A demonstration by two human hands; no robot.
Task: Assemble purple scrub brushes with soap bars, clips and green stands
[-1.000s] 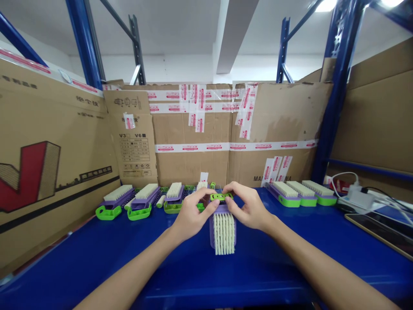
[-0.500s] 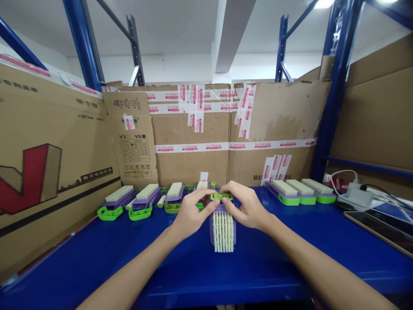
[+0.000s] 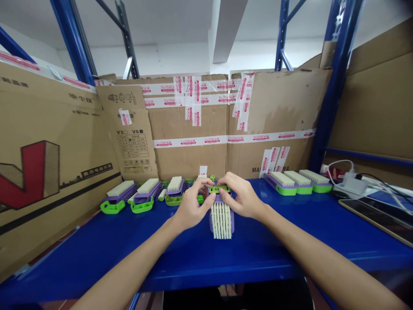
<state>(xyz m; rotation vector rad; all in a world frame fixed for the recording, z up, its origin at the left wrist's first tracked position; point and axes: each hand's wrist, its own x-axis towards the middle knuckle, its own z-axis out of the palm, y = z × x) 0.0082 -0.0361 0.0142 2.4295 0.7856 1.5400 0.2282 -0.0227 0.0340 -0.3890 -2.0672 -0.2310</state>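
In the middle of the blue shelf, a scrubbing brush (image 3: 222,221) with cream bristles and a purple base lies bristles up, its length pointing toward me. A green plastic end piece (image 3: 215,189) sits at its far end. My left hand (image 3: 192,206) is closed around the left side of that end, thumb in front at the piece's lower left. From the right, my right hand (image 3: 243,198) pinches the green piece, its thumb on the near face and fingers behind. The fingertips on the far side are partly hidden.
Purple brushes with green parts, such as the brush (image 3: 147,189), stand at the back left. Three finished-looking brushes (image 3: 285,186) line up at the back right. Cardboard walls (image 3: 190,159) enclose the shelf (image 3: 129,254). A charger with cables (image 3: 350,183) and a flat dark device (image 3: 377,217) lie right.
My view has tilted down slightly, showing more below the shelf's front edge. My left thumb has shifted a little off the green end piece's front; both hands stay at the brush's far end.
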